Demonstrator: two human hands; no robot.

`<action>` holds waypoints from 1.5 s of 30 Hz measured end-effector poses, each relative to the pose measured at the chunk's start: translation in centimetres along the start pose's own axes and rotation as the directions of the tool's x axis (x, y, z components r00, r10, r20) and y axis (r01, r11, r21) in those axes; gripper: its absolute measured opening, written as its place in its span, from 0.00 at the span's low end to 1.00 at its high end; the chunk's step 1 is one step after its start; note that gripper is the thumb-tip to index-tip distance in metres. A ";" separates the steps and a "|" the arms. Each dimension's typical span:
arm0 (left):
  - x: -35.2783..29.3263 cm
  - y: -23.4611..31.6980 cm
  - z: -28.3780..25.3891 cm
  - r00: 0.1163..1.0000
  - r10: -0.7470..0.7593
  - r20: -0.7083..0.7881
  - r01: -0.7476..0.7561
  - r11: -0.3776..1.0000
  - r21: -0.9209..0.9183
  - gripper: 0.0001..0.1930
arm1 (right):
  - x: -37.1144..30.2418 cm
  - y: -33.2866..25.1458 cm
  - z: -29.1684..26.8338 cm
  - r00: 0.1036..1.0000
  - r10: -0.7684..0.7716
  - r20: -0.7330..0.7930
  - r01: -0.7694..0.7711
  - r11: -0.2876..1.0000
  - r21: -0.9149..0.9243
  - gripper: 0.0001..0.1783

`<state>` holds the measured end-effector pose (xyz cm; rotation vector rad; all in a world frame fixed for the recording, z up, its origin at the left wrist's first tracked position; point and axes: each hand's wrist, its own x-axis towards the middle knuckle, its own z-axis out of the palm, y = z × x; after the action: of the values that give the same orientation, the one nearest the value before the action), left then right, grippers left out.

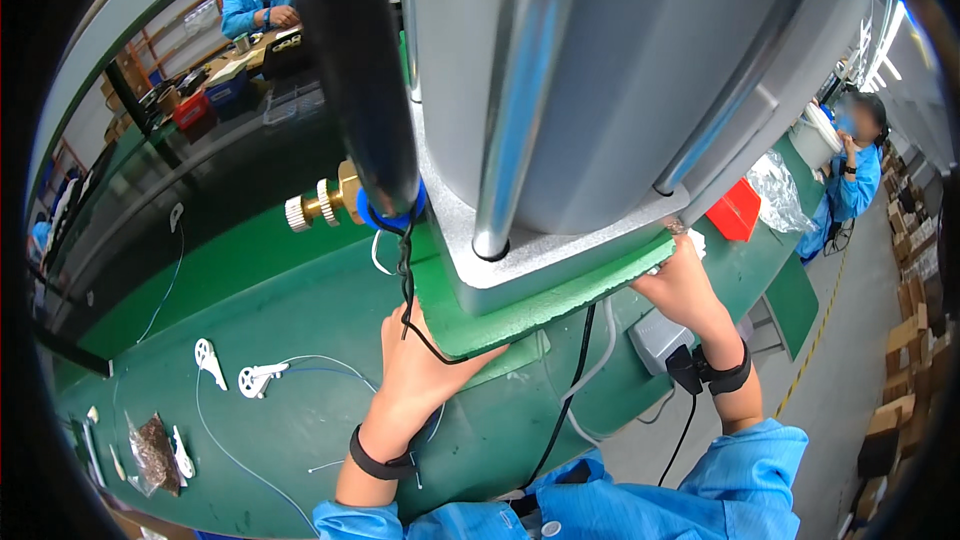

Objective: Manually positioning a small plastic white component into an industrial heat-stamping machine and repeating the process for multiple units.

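Note:
A large grey pneumatic cylinder with metal rods fills the upper middle, above a green plate. My left hand reaches under the plate's near left side, its fingers hidden. At the plate's right end is my right hand, thumb side toward the plate; its other fingers are out of sight behind the machine. Whether either hand holds something cannot be seen. A brass valve and a thick black hose join the cylinder's left side, with a twisted black wire hanging beside them.
White plastic pieces with thin cables and a bag of small brown parts lie on the green table. Cables drape past a grey box at right. A red bin and clear plastic stand beyond. Other people work farther off.

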<state>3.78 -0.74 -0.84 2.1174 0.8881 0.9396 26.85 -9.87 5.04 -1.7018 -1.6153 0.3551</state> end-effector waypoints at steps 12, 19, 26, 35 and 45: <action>-0.3 0.2 -0.8 0.990 -0.104 0.095 0.090 0.986 0.137 0.19 | 1.8 0.4 8.5 0.888 -0.455 0.068 0.435 0.878 0.199 0.10; -0.5 -0.5 -1.9 0.975 -0.075 0.210 0.075 0.997 0.008 0.14 | 1.5 0.2 7.8 0.927 -0.283 0.247 0.227 0.946 0.232 0.09; -0.2 0.2 -2.1 0.973 -0.061 0.221 0.074 0.996 -0.050 0.18 | 1.4 -1.0 6.5 0.907 -0.326 0.268 0.300 0.945 0.133 0.09; -0.6 1.5 -3.8 0.963 -0.030 0.269 -0.002 0.993 0.116 0.22 | -6.7 3.3 -1.0 0.921 -0.057 -0.386 -0.020 0.981 -0.192 0.30; -0.8 0.0 -2.8 0.943 -0.043 0.330 0.026 0.998 0.056 0.22 | -11.2 12.2 4.4 0.915 0.111 -0.387 -0.302 0.824 -0.479 0.34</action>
<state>1.20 -0.57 0.38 2.2094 0.7786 0.5236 31.06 -18.05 -9.34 -2.2199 -1.3313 -0.3185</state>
